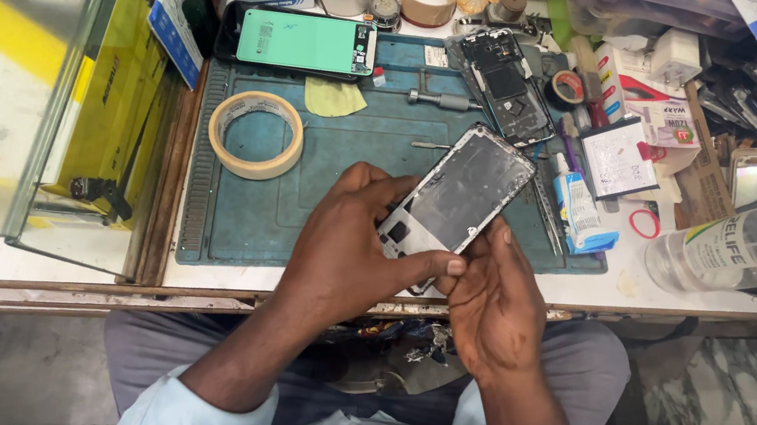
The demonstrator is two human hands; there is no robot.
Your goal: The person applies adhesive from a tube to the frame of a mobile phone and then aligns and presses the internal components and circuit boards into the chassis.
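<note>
Both my hands hold an opened phone frame with a dark inner plate, tilted over the blue work mat. My left hand wraps the frame's lower left, thumb lying across its bottom edge. My right hand cups the lower right corner from beneath, fingers curled against it.
A roll of masking tape lies on the mat's left. A green-screened phone and another opened phone body lie at the back. A glue tube, tweezers, a screwdriver and a plastic bottle crowd the right. Glass panel at left.
</note>
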